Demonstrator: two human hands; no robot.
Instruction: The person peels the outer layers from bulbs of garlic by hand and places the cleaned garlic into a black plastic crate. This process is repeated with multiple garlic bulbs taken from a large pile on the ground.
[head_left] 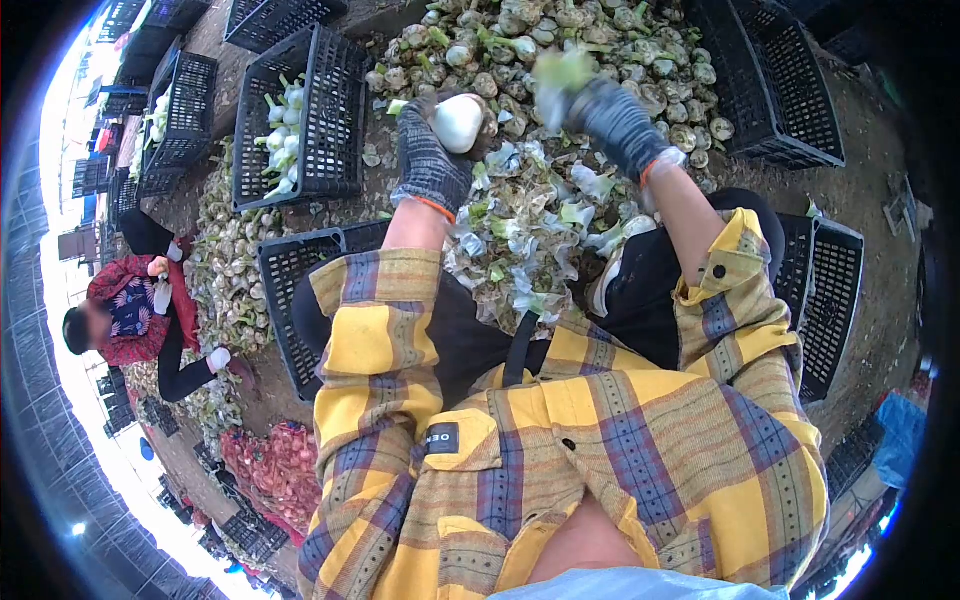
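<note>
1 bulb (459, 124) crosswise in left hand (432, 152), stem (397, 107) leftward.

The white bulb (459, 123) looks smooth and faintly glossy; the peelings (520, 222) look papery and crinkled. The gloves (432, 158) are rough knitted cloth, the shirt (650, 430) is matt woven cloth, and the crates (337, 115) look like plastic.

One head-worn camera looks down from close.

White bulb (458, 124) in left hand (428, 155)
</note>
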